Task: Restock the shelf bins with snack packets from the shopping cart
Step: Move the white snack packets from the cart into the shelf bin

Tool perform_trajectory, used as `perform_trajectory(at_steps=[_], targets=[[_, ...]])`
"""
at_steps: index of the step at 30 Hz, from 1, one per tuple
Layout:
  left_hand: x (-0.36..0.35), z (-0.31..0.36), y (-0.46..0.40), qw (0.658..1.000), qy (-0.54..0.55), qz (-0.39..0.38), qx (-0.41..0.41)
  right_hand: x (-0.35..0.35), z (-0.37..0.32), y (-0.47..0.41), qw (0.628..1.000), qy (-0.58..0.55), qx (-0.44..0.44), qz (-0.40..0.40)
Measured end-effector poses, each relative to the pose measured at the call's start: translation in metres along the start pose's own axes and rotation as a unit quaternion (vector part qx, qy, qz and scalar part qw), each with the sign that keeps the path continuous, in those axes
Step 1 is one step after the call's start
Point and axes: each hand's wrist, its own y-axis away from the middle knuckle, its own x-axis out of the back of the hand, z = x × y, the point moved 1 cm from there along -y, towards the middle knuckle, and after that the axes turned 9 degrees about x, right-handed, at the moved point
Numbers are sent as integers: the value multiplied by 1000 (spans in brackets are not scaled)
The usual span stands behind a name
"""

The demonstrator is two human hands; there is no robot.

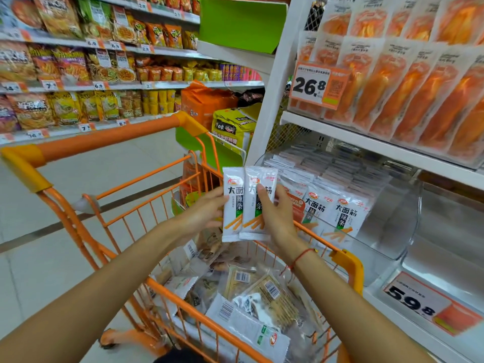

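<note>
Packets squared upright before binning

Left hand [207,210] and right hand [275,216] fingers clasp the snack packets [246,205] between them, above the shopping cart [110,137], beside the shelf bin [392,226], aligning edges for insertion.

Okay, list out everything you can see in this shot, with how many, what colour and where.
held packets: at least two, white with orange sticks printed, upright above the cart
shopping cart: one, orange, lower centre
loose packets: many, mostly white and clear, in the cart
clear bin: one, transparent, lower shelf, right
matching packets: many, white, standing in the bin
orange packets: many, upper right shelf
price tags: two, orange and white, right shelves
snack bags: many, mixed colours, left aisle shelves
left hand: holds the packets' left edge
right hand: holds them, thumb on front
</note>
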Motion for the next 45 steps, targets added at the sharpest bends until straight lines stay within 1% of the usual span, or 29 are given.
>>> perform_trajectory(at_steps=[4, 6, 8, 9, 11, 12, 13, 14, 15, 16, 18, 19, 20, 21, 23, 25, 26, 27, 28, 30, 32, 34, 35, 36, 38, 39, 42, 43, 45], targets=[[-3, 5, -3, 998, 61, 28, 14, -31, 3, 0, 1000, -5, 12, -15], [-3, 5, -3, 997, 55, 43, -12, -47, 2, 0, 1000, -12, 13, -16], [2, 5, -1, 996, 42, 63, -45, -61, 1, -2, 999, -2, 3, -43], [8, 5, -1, 994, 34, 84, -62, -67, 2, -5, 998, 10, -10, -66], [25, 3, -5, 982, 52, 167, -74, -73, 6, -7, 993, 24, -30, -113], [35, 3, -6, 972, 74, 215, -61, -71, 10, -7, 988, 55, -23, -140], [45, 2, -9, 962, 105, 248, -43, -69, 14, -4, 977, 111, -6, -181], [51, 3, -6, 950, 147, 275, -31, -68, 20, 0, 956, 178, 12, -235], [54, 6, 0, 938, 188, 290, -22, -68, 28, 4, 921, 248, 32, -297], [56, 6, 2, 930, 222, 292, -5, -69, 37, 8, 877, 315, 59, -357], [51, 9, 9, 934, 244, 262, 15, -71, 53, 15, 778, 418, 131, -451], [49, 10, 10, 939, 237, 248, 11, -73, 60, 16, 736, 452, 163, -477], [47, 10, 9, 944, 225, 240, 10, -75, 65, 18, 710, 473, 180, -490], [45, 11, 7, 949, 209, 237, 7, -77, 67, 19, 702, 483, 183, -490], [44, 11, 5, 952, 190, 241, 5, -79, 70, 20, 717, 476, 208, -464], [47, 8, 1, 950, 187, 251, -1, -80, 64, 24, 734, 451, 279, -425], [48, 6, 0, 948, 188, 255, 1, -78, 59, 27, 734, 427, 297, -436], [49, 5, 0, 947, 194, 257, 2, -76, 53, 30, 728, 401, 290, -475], [51, 4, 0, 945, 202, 256, 4, -73, 47, 35, 708, 378, 269, -532], [52, 4, -1, 944, 208, 255, 2, -68, 38, 41, 646, 379, 206, -629], [51, 6, 2, 946, 207, 250, -1, -68, 35, 42, 620, 373, 144, -675], [51, 5, 1, 947, 205, 246, -7, -71, 34, 44, 603, 363, 128, -699], [51, 5, 2, 947, 207, 244, -11, -72, 34, 44, 609, 356, 135, -696], [50, 6, 4, 946, 211, 246, -14, -71, 33, 44, 632, 335, 142, -684], [48, 8, 7, 947, 206, 244, -25, -62, 30, 41, 707, 269, 110, -645], [47, 8, 8, 950, 197, 240, -32, -53, 26, 37, 747, 247, 75, -613], [43, 8, 10, 960, 150, 230, -58, -20, 5, 23, 832, 191, -3, -521], [43, 6, 10, 964, 122, 229, -61, -7, -4, 19, 854, 171, -23, -490], [39, 6, 12, 973, 52, 219, -56, 20, -22, 13, 886, 141, -59, -439]])
